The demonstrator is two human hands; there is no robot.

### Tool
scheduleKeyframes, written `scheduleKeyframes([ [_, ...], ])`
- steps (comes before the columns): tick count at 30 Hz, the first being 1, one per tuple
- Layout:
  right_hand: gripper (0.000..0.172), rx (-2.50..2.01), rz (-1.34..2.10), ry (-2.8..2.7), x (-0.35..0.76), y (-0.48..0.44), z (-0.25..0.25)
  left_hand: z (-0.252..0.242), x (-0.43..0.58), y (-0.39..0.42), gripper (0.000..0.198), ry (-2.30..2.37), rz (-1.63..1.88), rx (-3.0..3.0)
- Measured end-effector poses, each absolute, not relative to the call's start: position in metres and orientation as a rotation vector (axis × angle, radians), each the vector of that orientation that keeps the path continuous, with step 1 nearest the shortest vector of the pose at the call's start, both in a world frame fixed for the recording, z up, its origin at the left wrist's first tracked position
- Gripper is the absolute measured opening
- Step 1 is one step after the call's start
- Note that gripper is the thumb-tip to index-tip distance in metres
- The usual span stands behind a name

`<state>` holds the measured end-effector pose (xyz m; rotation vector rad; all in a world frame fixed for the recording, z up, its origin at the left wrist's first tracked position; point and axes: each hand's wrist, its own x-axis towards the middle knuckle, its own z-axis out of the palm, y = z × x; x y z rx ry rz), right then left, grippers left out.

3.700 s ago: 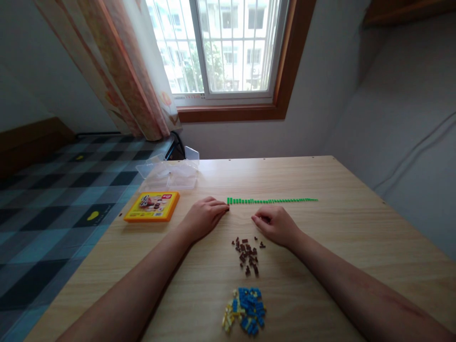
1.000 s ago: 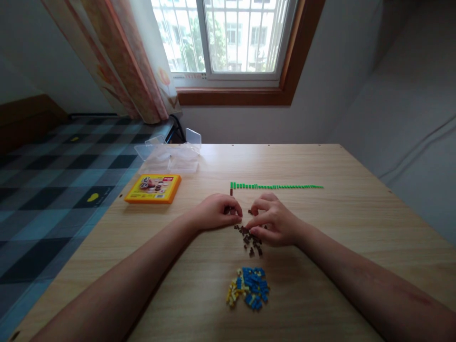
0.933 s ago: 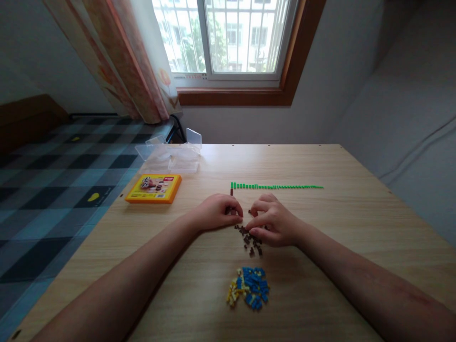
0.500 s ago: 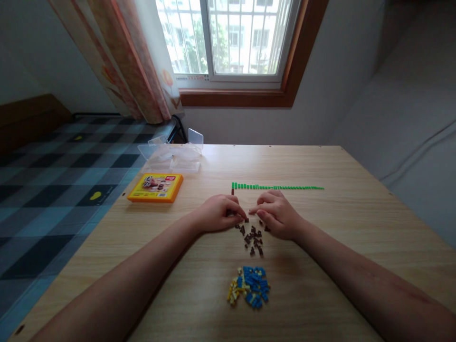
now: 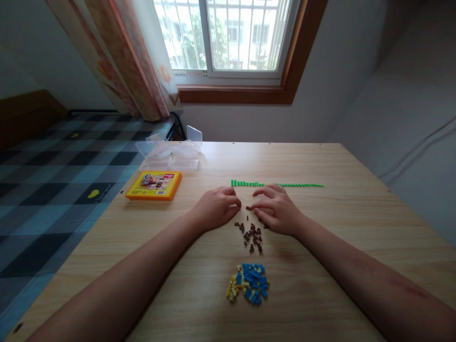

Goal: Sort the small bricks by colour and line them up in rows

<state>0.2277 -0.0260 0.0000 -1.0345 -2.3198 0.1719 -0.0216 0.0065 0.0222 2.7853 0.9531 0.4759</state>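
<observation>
resting on the pale wood surface, the orange box carries a cartoon picture and a red label in its corner, but the writing is too small to read. the brown bricks are tiny, dark and blocky, scattered in a loose heap between the wrists, with one stray brick lying just off the fingertips. the left hand is curled loosely, knuckles up; i cannot tell if it has hold of anything. the right hand is half open, fingers bent towards the stray brick, with nothing seen in its grasp. a green row of bricks runs just beyond both hands. a blue and yellow pile lies nearer the body, and a clear plastic case sits behind the box.
</observation>
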Motion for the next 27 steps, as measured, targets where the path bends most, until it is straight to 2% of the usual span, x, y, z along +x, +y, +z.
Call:
scheduleKeyframes([
  [12,0.021,-0.946,0.157,-2.376,0.229,-0.026,-0.005,0.017,-0.02,0.006,0.024,0.892,0.487,2.807],
  [19,0.015,-0.842,0.109,-2.295,0.224,-0.04,0.009,0.021,-0.02,0.003,0.026,0.824,0.542,2.708],
  [23,0.024,-0.895,-0.003,-2.184,0.223,-0.046,0.013,0.037,-0.018,-0.002,0.017,0.729,0.571,2.491],
  [27,0.028,-0.982,-0.057,-2.014,0.228,-0.04,0.008,0.058,-0.015,-0.007,0.01,0.507,0.297,2.418],
])
